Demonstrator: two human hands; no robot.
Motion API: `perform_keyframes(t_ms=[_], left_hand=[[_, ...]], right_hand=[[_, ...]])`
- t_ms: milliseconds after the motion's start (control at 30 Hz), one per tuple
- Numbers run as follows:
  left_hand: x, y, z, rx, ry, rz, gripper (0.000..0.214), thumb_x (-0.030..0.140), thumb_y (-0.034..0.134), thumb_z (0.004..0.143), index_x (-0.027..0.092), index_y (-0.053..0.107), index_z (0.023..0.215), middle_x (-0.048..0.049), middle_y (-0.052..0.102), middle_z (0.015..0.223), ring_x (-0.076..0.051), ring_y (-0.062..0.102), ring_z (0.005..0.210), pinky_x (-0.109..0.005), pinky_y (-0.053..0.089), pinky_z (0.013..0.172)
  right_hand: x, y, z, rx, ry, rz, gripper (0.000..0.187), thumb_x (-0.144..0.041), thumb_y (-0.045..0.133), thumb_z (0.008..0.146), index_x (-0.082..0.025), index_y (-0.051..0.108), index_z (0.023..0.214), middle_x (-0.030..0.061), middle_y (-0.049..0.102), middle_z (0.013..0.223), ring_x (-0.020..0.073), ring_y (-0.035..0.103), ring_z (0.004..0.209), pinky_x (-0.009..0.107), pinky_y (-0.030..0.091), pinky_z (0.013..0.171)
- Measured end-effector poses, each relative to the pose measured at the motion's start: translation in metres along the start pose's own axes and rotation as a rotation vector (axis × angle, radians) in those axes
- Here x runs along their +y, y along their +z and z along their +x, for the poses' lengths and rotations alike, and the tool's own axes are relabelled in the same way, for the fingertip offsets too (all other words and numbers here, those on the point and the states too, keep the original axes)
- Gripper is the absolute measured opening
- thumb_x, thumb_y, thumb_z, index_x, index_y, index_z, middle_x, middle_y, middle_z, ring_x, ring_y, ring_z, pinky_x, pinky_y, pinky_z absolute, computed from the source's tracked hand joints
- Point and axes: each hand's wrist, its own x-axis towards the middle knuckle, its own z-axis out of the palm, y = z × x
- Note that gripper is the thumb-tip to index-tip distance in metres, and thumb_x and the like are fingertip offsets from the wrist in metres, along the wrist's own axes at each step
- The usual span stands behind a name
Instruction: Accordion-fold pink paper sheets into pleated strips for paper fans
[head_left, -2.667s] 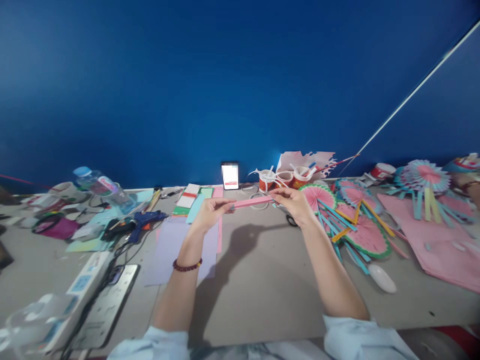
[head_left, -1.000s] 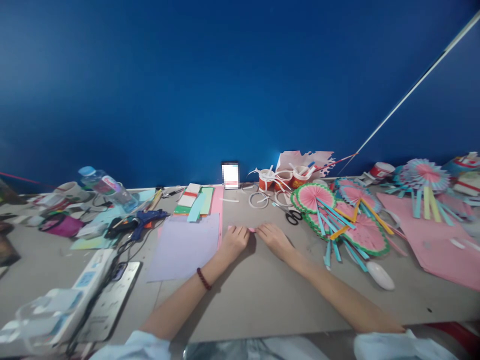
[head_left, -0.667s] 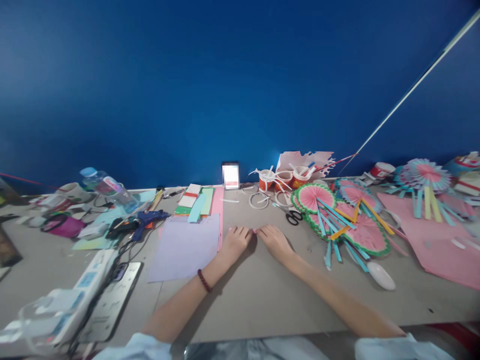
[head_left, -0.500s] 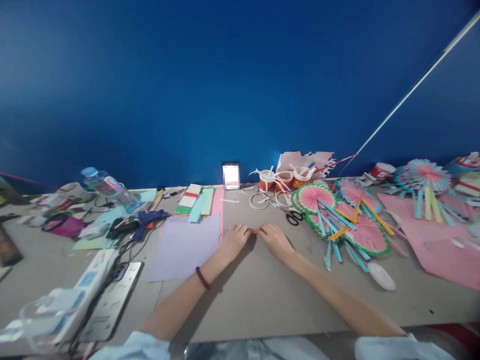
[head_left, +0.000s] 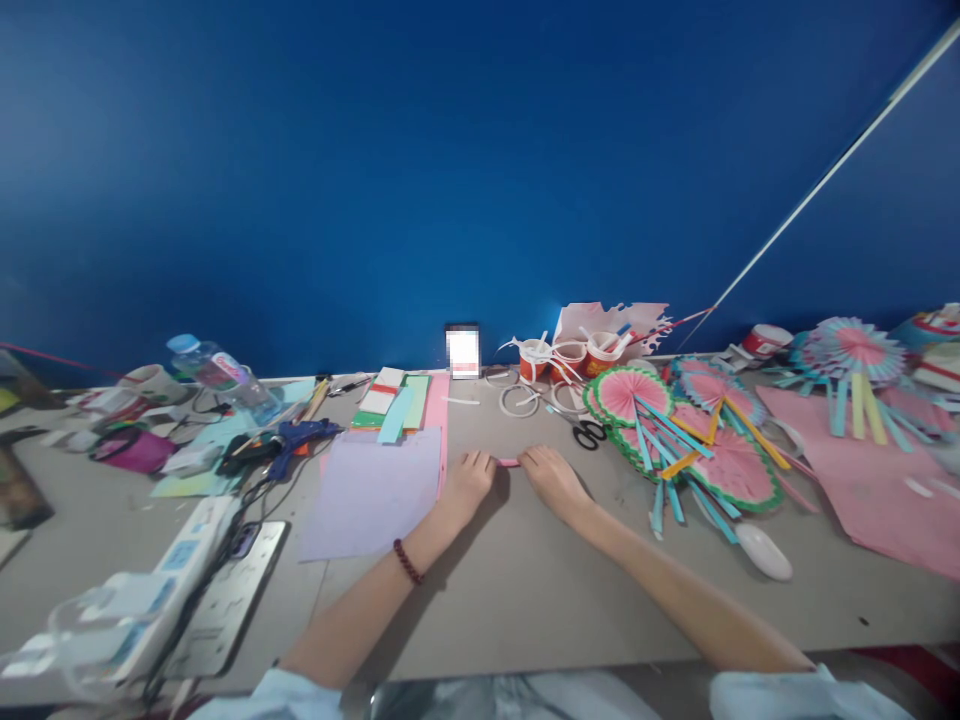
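Both hands lie palm down on the grey table (head_left: 525,590), pressing a narrow folded pink paper strip (head_left: 508,462) flat between them. My left hand (head_left: 469,482), with a dark bead bracelet on the wrist, covers the strip's left end with its fingers together. My right hand (head_left: 551,476) covers the right end in the same way. Only a short piece of the strip shows in the gap between the fingertips. A lilac sheet of paper (head_left: 371,492) lies just left of my left hand.
Paper watermelon fans (head_left: 697,440) with blue and yellow strips lie to the right, with black scissors (head_left: 587,433) near them. A blue glue gun (head_left: 292,440), a water bottle (head_left: 217,375) and clutter fill the left. Paper cups (head_left: 570,357) and a phone (head_left: 462,351) stand at the back.
The hands brought the pink strip down from mid-air onto the table and pressed it flat. In the last half second they slid slightly apart, baring a bit of the strip.
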Motion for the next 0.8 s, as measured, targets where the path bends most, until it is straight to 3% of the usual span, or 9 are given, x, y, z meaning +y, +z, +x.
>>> perform_keyframes(t_ms=[433,800], left_hand=[[-0.002,-0.001,0.002,-0.073,-0.025,-0.056,0.012,0.011,0.048,0.089,0.014,0.054,0.098,-0.007,0.059,0.092,-0.021,0.055,0.088,-0.034,0.041,0.074],[-0.02,-0.007,0.013,-0.079,-0.109,-0.333,0.021,0.003,0.045,0.085,0.018,0.057,0.093,-0.0047,0.063,0.09,-0.019,0.059,0.085,-0.029,0.043,0.071]], right_hand=[[-0.002,-0.018,0.008,-0.162,0.066,0.094,0.014,-0.012,0.048,0.088,-0.014,0.061,0.094,0.0104,0.061,0.097,0.0215,0.055,0.091,0.031,0.041,0.079],[0.023,-0.019,0.021,-0.193,0.114,0.439,0.018,-0.011,0.05,0.085,-0.015,0.067,0.088,0.0057,0.068,0.086,0.0158,0.061,0.085,0.025,0.043,0.076]])
